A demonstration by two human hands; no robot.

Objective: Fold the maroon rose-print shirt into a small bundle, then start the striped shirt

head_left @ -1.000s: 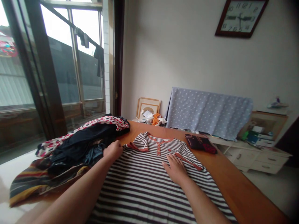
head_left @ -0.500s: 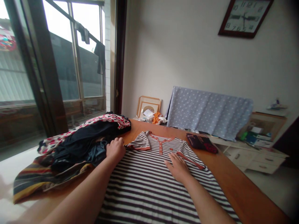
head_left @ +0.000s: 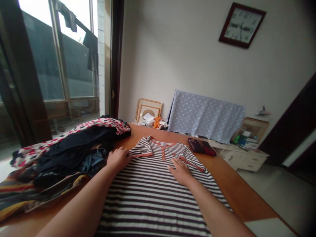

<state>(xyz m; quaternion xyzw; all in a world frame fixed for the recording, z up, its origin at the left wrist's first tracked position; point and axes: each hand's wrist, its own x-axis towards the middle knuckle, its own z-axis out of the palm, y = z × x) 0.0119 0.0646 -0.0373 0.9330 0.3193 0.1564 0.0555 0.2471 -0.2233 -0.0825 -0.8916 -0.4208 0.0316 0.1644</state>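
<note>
Striped polo shirt (head_left: 153, 197), bottom edge out of view

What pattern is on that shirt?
The shirt has dark and white horizontal stripes with orange trim, shown best in the head view.

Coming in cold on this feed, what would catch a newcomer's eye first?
The dark-and-white striped shirt with orange trim, spread on a wooden table, with the right hand flat on its chest and the left hand beside its sleeve. Left of it lies a heap of clothes; a wall clock hangs high on the right.
</note>
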